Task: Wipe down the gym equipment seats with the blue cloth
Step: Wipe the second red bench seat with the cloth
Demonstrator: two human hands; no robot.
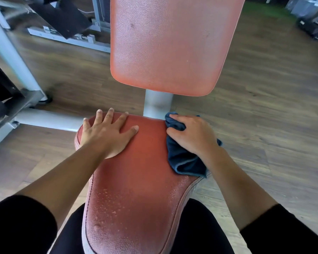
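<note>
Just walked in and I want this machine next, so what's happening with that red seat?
A person is wiping it. The right hand presses a blue cloth on the right edge of the red seat, near the back. The left hand lies flat and open on the seat's left rear. Droplets show on the front part, so it looks not yet wiped there. The backrest is untouched right now.

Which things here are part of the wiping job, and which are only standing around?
Part of the job: blue cloth under the right hand; red seat, with the left hand flat on it; red backrest, if pads count.

Standing around: grey frame at left; black machine behind; wood floor.
</note>
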